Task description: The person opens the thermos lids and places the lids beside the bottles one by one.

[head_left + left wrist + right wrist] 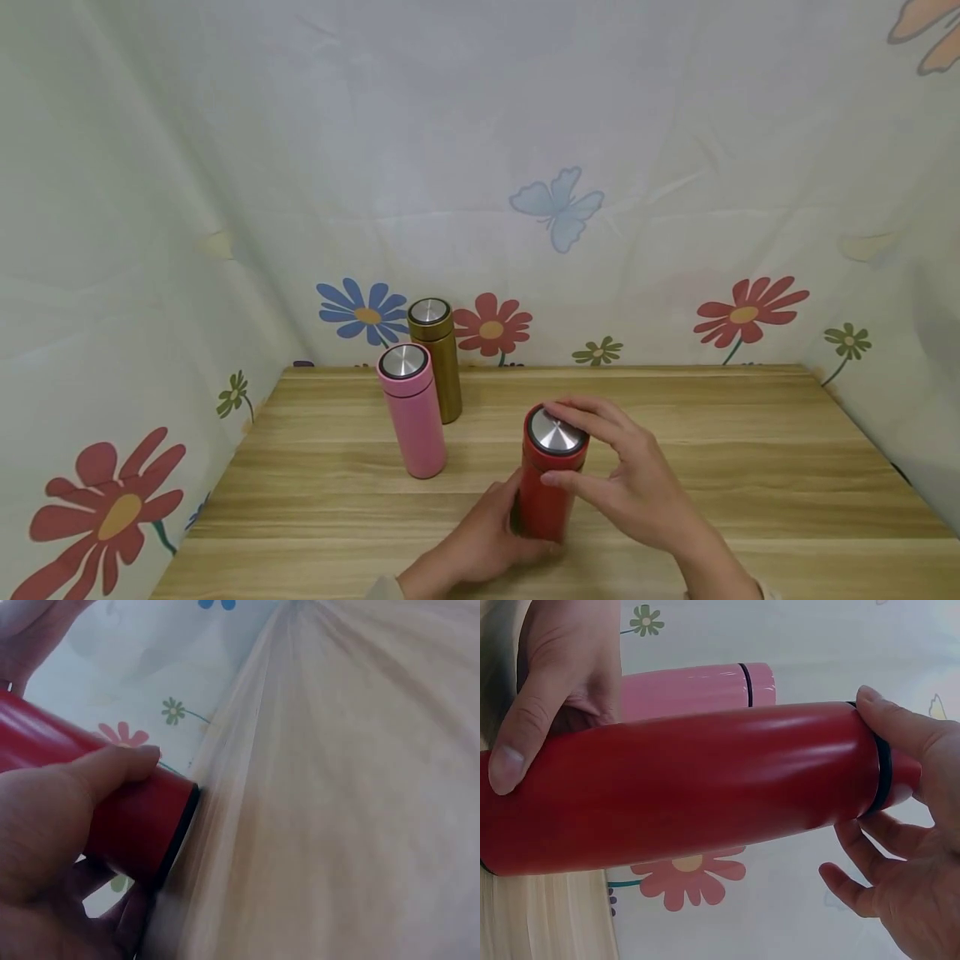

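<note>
Low around the red bottle [545,500], the left grip [489,533] clasps; the right grip [641,479] pinches its lid [556,432].

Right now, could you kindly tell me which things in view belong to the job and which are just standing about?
In the job: red flask; left hand and right hand on it.
Just standing about: pink flask; gold flask.

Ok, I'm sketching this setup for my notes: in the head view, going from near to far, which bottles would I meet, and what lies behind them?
Red bottle → pink bottle → gold bottle → flower-patterned backdrop.
</note>
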`<state>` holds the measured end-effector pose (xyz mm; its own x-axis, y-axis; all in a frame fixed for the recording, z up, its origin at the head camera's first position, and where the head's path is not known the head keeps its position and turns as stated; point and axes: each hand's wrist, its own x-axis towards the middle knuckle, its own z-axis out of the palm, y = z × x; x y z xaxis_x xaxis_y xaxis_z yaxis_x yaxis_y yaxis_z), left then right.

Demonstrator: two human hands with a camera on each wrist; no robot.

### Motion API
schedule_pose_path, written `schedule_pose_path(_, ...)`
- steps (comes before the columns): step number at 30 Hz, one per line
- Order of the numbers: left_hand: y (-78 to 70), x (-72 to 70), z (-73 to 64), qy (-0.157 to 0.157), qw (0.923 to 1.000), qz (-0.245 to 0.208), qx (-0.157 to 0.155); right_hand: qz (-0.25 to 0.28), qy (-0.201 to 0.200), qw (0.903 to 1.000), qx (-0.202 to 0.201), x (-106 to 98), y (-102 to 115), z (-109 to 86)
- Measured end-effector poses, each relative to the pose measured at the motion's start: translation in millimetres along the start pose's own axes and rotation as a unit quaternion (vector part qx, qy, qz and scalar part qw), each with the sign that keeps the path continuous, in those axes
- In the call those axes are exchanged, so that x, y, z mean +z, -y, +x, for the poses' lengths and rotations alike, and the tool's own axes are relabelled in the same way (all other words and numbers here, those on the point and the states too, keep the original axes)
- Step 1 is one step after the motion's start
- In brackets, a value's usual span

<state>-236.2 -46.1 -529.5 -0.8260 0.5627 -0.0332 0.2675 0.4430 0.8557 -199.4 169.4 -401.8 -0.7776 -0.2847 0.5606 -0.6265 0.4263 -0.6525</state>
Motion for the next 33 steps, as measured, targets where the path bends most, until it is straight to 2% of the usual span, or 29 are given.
schedule_pose_path(5, 2.9, -2.5, 0.6, 0.014, 0.9997, 0.012, 0.016, 0.011, 0.015, 0.9998, -0.003, -1.0, 0.8, -0.8)
schedule_pose_path(10, 2.6, -1.9, 3.6, 0.024, 0.9977, -0.004, 0.063, 0.011, 0.021, 0.9997, -0.004, -1.2, 2.6, -1.0)
schedule_pose_path(12, 2.8, -0.8, 4.4, 0.027, 0.9971, -0.014, 0.070, 0.010, 0.020, 0.9997, -0.005, -0.7, 3.2, -0.8)
schedule_pose_path(18, 2.6, 4.5, 3.6, 0.002, 0.9988, -0.022, 0.044, 0.005, 0.010, 0.9999, -0.008, 1.6, 4.9, -0.2)
schedule_pose_path(22, 1.4, 6.7, 3.4, -0.011, 0.9984, -0.022, 0.051, 0.003, 0.008, 0.9999, -0.009, 1.7, 4.6, -0.4)
schedule_pose_path(33, -4.1, 3.9, 1.4, -0.002, 0.9989, -0.016, 0.043, 0.028, 0.023, 0.9993, -0.009, -0.1, 0.3, -0.2)
